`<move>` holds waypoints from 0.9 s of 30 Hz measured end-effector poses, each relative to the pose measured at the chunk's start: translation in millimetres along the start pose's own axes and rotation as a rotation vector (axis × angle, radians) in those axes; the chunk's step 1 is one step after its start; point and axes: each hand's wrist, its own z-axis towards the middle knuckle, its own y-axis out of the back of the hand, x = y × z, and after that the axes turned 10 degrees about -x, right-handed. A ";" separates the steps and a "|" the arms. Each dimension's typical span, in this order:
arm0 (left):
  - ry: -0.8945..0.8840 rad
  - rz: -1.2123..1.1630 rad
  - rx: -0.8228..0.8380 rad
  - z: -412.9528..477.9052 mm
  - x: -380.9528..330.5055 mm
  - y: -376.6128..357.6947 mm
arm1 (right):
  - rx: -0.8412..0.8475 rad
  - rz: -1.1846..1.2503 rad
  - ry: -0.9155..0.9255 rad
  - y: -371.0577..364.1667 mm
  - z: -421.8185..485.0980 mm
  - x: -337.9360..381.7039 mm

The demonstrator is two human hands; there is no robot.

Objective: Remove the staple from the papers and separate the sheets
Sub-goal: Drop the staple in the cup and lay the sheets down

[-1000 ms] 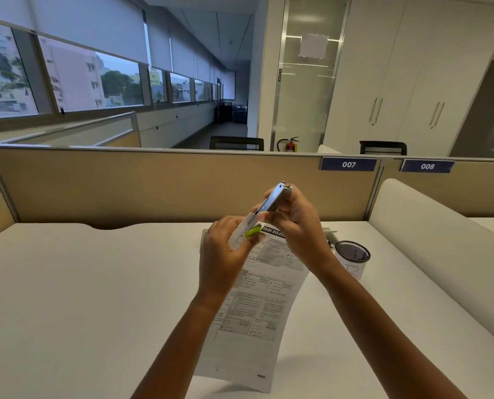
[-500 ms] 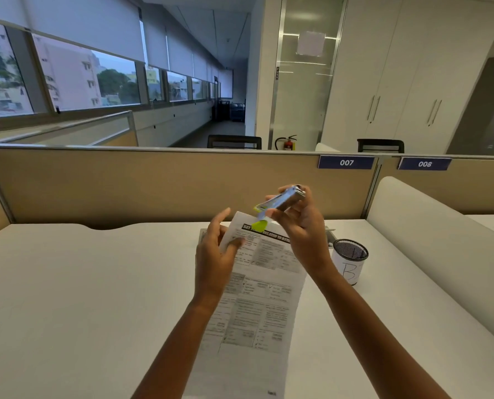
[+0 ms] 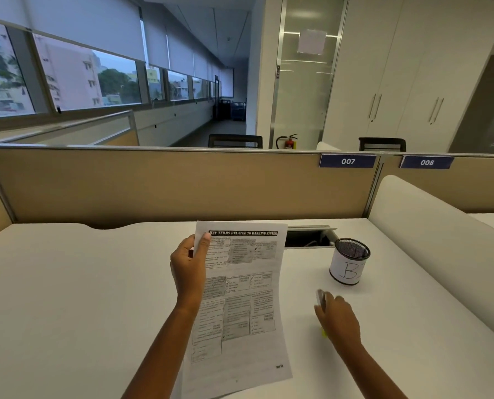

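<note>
Your left hand point(image 3: 189, 272) pinches the papers point(image 3: 245, 312) at their upper left corner, thumb flat on the printed face and fingers curled behind. The thin white sheets hang from that pinch at the centre of the frame, slightly bowed. Their lower edge drops out of view at the bottom. The face carries a bold black headline bar and a grid of grey boxed text. The corner lies under your thumb, and the staple is too small to make out.

Your right hand point(image 3: 339, 321) sits low over the table point(image 3: 67, 298) at lower right, blurred, knuckles up. Its fingers are curled round the remover point(image 3: 320, 298). A dull silver metal end pokes out past the fingertips and a speck of yellow-green plastic shows under the heel of the palm. I cannot tell whether the tool touches the table.

The table is smooth, matte and white. Above your right hand stands a round black wire-mesh cup point(image 3: 348, 263) wrapped in white paper with a hand-drawn "B". Just beyond it, to the left, a rectangular cable hatch point(image 3: 309, 237) lies open in the tabletop. A beige fabric partition point(image 3: 168, 185) with a metal top rail runs across the middle of the frame. It bears blue tags 007 point(image 3: 348, 161) and 008 point(image 3: 426, 162) at the right.
</note>
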 end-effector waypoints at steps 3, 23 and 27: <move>0.002 -0.012 -0.003 1.1 2.2 1.5 | 0.026 -0.085 -0.018 -11.3 -9.0 -10.2; 0.009 -0.189 0.002 -2.1 -13.6 -4.2 | 0.267 0.970 0.051 -15.3 -36.0 30.4; 0.037 -0.188 -0.020 5.1 -12.3 -3.0 | 0.248 1.082 -0.072 -20.3 -40.6 29.9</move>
